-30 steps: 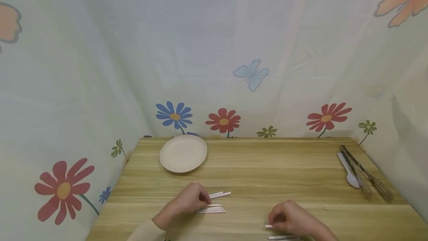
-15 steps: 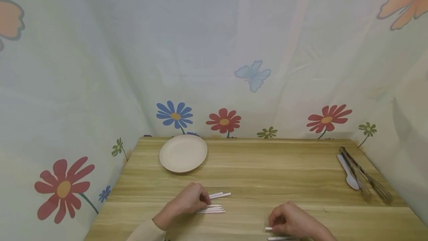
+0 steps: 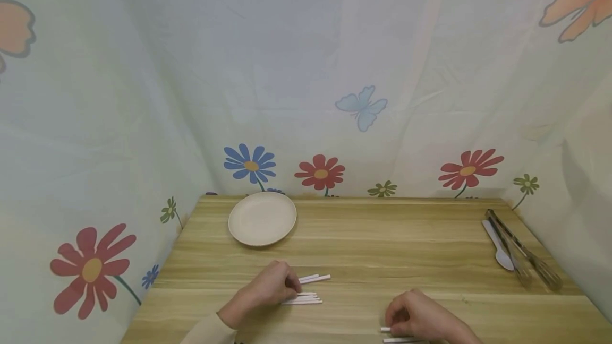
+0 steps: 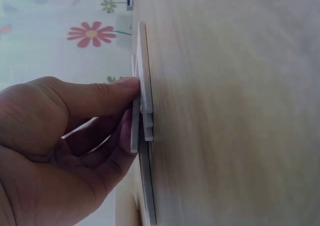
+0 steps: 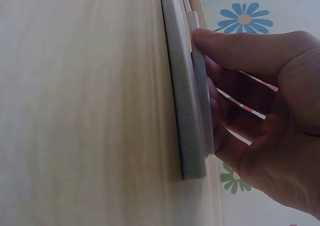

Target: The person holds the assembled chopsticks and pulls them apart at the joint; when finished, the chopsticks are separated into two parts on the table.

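My left hand (image 3: 272, 284), left of the table's middle, pinches a thin white stick (image 4: 134, 138) between thumb and fingers. Right beside it lies a small bunch of white sticks (image 3: 306, 300), overlapping one another. Two more white sticks (image 3: 317, 278) stick out just beyond the fingertips. Near the front edge, my right hand (image 3: 423, 315) has another white stick (image 5: 201, 81) between thumb and fingers. Only that stick's left tip shows in the head view. A further white stick (image 5: 181, 96) lies close alongside it on the table, partly hidden by the hand in the head view.
A round cream plate (image 3: 262, 219) stands at the back left of the wooden table (image 3: 373, 243). At the right side lie a white spoon (image 3: 502, 256) and tongs (image 3: 526, 251). A flower-printed curtain (image 3: 382, 68) encloses the back and sides.
My right hand has shifted slightly toward the front edge with its stick, nearer the stick lying there. The left hand stays in place.
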`<state>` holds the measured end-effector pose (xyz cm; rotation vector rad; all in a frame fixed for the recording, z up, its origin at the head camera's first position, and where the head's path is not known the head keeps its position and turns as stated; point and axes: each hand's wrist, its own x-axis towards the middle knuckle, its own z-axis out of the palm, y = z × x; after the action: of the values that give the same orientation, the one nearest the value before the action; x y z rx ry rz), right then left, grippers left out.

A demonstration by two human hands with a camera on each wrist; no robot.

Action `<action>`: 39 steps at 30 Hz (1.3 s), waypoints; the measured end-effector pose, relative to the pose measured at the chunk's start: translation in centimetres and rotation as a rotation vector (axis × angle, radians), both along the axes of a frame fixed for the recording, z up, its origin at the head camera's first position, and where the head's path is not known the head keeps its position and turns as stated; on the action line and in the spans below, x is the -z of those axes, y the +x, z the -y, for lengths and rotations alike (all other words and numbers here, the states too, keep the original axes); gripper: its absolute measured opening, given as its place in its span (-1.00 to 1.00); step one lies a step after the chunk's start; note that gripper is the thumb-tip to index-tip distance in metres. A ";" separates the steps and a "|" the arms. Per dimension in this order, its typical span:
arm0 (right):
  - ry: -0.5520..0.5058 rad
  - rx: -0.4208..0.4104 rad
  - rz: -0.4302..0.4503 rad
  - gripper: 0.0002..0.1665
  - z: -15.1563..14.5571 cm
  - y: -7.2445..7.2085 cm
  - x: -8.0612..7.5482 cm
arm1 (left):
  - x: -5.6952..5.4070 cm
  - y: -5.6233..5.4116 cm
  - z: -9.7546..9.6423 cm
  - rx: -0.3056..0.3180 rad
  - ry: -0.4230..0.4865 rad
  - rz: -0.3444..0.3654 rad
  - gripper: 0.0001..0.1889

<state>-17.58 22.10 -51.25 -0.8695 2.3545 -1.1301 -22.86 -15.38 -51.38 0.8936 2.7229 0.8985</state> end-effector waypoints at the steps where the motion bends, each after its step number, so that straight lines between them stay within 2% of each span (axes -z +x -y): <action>1: 0.005 -0.004 -0.007 -0.95 0.0 0.0 0.0 | 0.0 0.0 0.0 0.003 0.004 -0.002 -0.85; 9: 0.001 0.001 0.030 -0.94 0.2 0.1 0.1 | -0.3 0.1 0.3 0.014 0.027 0.011 -0.87; 19: -0.001 0.010 0.066 -0.95 0.2 0.1 0.1 | 0.0 0.0 0.4 0.015 0.045 0.002 -0.87; 31: -0.006 -0.020 0.029 -0.94 0.1 0.1 0.2 | 0.1 0.1 0.5 -0.041 0.073 -0.005 -0.88; 39: -0.032 -0.033 0.081 -0.94 0.0 0.1 0.3 | 0.0 0.1 0.6 -0.067 0.105 0.034 -0.84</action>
<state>-17.47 22.11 -51.54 -0.8543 2.2543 -1.1701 -22.71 -16.02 -51.41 0.8005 2.7133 1.0683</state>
